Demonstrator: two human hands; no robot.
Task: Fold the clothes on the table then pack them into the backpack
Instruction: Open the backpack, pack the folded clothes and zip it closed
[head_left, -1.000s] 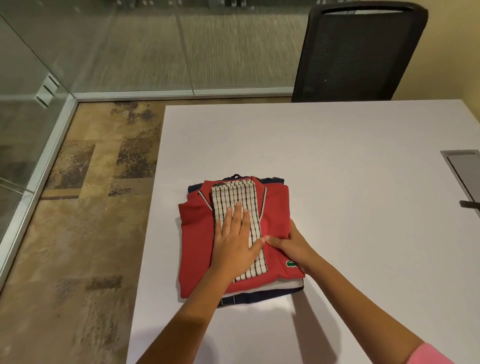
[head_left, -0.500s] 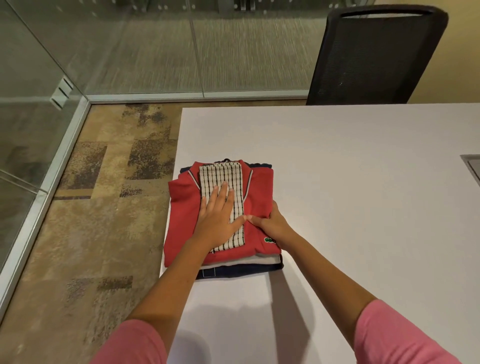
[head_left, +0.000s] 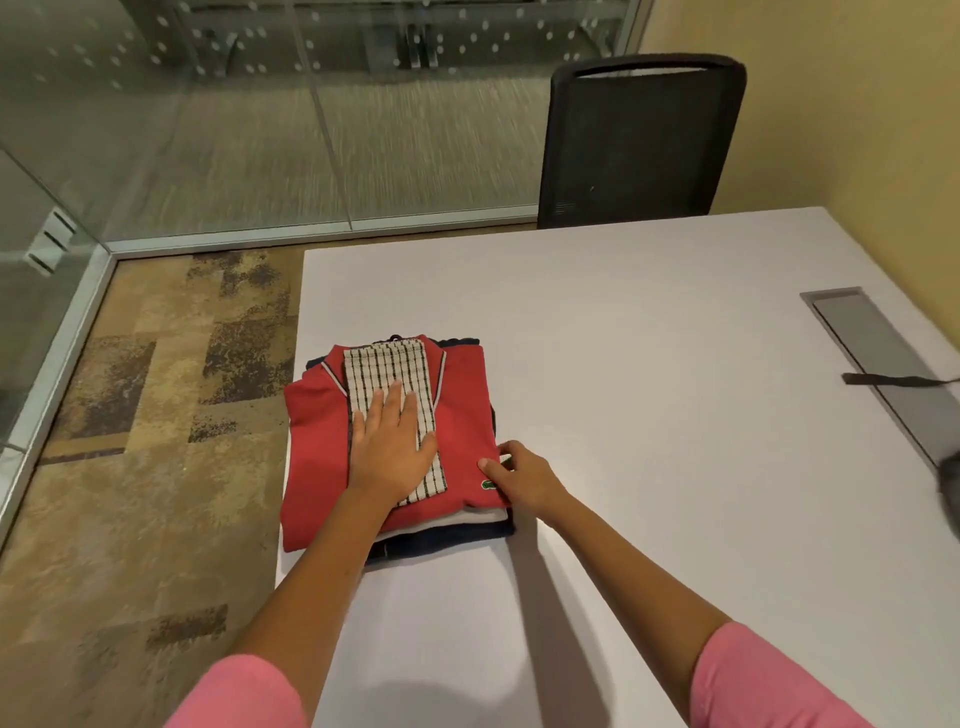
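Pink sleeves (head_left: 244, 691) enter from the bottom edge of the frame, and both bare forearms reach up toward a stack of folded clothes (head_left: 395, 447) lying left of centre at the left edge of the white table (head_left: 649, 415). On top of the stack the left hand (head_left: 392, 447) lies flat, fingers straight and together, pressing down on a checked cloth (head_left: 387, 369) that runs as a narrow strip up the middle of a red shirt (head_left: 317, 447). Just to its right, the right hand (head_left: 519, 478) has its fingers curled at the stack's right edge, thumb and fingertips touching the red shirt beside a small green logo (head_left: 488, 485); whether it actually pinches the fabric cannot be told. The two hands are apart, with red fabric between them. Beneath the red shirt, white and dark navy layers (head_left: 447, 540) show along the near edge of the stack. Farther right, a grey recessed panel (head_left: 883, 348) is set into the table, with a dark strap (head_left: 893, 380) lying across it at the frame's right edge. Beyond the table's far edge stands a black mesh chair (head_left: 641, 145). Patterned carpet (head_left: 130, 415) fills the left side, bounded by glass walls (head_left: 208, 130) in the upper left.
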